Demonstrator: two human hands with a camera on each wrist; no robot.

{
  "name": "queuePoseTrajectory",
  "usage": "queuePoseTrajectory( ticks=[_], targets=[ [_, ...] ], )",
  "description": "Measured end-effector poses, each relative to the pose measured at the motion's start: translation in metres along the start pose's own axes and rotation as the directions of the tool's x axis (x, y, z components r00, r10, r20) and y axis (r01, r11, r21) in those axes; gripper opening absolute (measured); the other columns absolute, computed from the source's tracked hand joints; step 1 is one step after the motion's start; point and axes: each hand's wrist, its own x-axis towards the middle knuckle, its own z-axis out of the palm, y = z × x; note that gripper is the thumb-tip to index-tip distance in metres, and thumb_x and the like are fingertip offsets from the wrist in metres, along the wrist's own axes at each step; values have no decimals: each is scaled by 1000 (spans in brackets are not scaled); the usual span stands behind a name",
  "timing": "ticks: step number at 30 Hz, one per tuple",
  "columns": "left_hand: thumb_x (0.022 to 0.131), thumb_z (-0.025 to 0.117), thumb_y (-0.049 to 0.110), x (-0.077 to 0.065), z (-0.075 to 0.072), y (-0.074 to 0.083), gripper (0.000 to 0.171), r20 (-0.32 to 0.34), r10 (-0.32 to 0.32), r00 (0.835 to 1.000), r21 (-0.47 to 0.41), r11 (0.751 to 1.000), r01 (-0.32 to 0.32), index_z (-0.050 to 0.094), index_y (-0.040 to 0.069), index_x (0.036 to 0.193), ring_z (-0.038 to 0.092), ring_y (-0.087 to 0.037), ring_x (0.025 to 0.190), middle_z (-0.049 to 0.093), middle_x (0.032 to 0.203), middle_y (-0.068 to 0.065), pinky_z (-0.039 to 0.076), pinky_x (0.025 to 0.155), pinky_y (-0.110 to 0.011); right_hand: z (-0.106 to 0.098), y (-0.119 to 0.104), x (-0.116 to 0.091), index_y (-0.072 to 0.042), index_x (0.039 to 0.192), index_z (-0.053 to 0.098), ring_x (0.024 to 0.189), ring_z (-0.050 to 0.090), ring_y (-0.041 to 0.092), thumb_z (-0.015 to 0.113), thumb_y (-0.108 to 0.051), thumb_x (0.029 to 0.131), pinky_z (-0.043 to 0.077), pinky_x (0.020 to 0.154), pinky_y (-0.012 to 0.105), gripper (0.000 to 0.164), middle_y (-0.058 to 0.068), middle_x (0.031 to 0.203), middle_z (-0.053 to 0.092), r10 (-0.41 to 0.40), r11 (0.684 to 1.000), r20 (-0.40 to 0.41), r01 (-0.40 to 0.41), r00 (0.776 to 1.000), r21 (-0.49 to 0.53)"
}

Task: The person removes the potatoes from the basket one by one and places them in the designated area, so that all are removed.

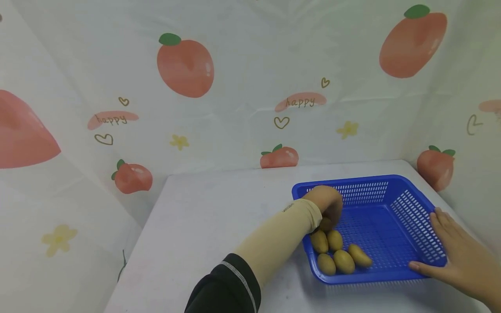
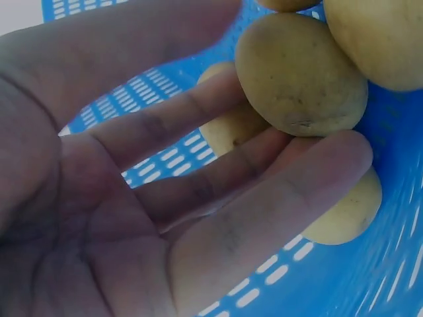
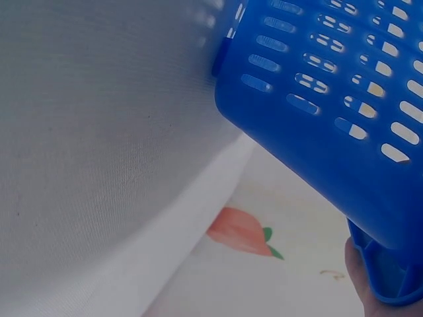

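My left hand reaches down into the left back part of a blue plastic basket. In the left wrist view its fingers are nearly straight and lie against a small yellow-brown potato, while the thumb stands apart above them. More potatoes surround the fingertips. Several potatoes are grouped in the basket's front left corner. With its fingers extended along the right rim and its thumb at the front edge, my right hand rests on the basket's front right corner.
The basket has slotted walls and stands on the right side of a white table. Behind the table hangs a pale backdrop printed with peaches, hearts and flowers. My left sleeve crosses over the basket's left rim.
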Motion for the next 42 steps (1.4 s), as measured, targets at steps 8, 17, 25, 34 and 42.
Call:
queuePoseTrajectory(
  ticks=[8,17,25,34,42],
  targets=[
    [97,73,16,10,2,7,45,48,-21,999,94,995,17,53,15,56,37,-13,53,42,62,2,33,47,-26,-3,-2,0,15,162,-2,158,-20,51,78,-62,79,-24,117,52,139,40,168,-9,15,1000,23,-14,1000,-11],
    [95,68,7,12,0,4,50,55,4,998,52,999,-7,43,14,53,28,-13,48,33,54,1,28,46,-27,-4,-4,1,14,162,-1,158,-16,54,78,-63,78,-16,119,64,139,41,168,-7,25,1000,28,-25,999,-10],
    [93,70,5,11,0,2,48,39,6,999,-47,999,-4,44,14,54,31,-14,49,36,55,1,31,47,-27,-2,-1,0,14,162,-1,159,-11,55,78,-63,79,-13,121,67,138,41,168,-5,24,1000,27,-24,999,-1],
    [94,75,20,0,-1,-9,34,-13,27,1000,-129,991,-29,58,16,64,41,-12,55,51,68,4,38,52,-26,-2,-1,0,14,162,-2,159,-10,55,79,-62,80,-16,121,62,138,42,168,-4,18,1000,22,-18,1000,8],
    [90,83,22,-14,-2,-24,14,-134,101,986,-321,937,-139,70,19,87,72,-13,81,71,94,4,60,65,-26,-4,-3,0,14,162,-1,159,-12,54,78,-61,79,-20,120,56,137,41,168,-5,19,1000,23,-19,1000,8]
  ],
)
